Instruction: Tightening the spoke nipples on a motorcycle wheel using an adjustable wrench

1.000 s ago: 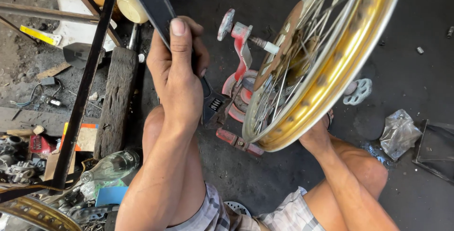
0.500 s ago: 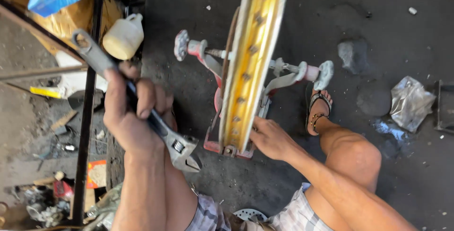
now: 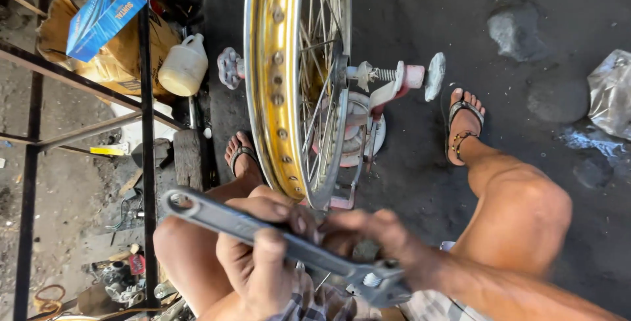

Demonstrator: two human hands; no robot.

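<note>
A grey adjustable wrench [image 3: 217, 216] lies across my lap, ring end to the left, jaw end to the lower right. My left hand [image 3: 263, 262] is wrapped around the middle of its handle. My right hand [image 3: 378, 239] grips the wrench close to the jaw and its adjusting screw. Just beyond my hands stands a spoked wheel with a gold rim [image 3: 273, 84], upright in a pink and white truing stand [image 3: 401, 81] on the dark floor. Neither hand touches the wheel.
My sandalled feet [image 3: 463, 123] [image 3: 243, 156] rest on either side of the stand. To the left are a black metal frame [image 3: 146, 130], a white jug [image 3: 184, 64], a blue box [image 3: 105, 12] and scattered parts. A crumpled plastic bag [image 3: 611, 91] lies far right.
My left hand brought the wrench from the left side down across my lap. My right hand let go of the rim and came onto the wrench's jaw end.
</note>
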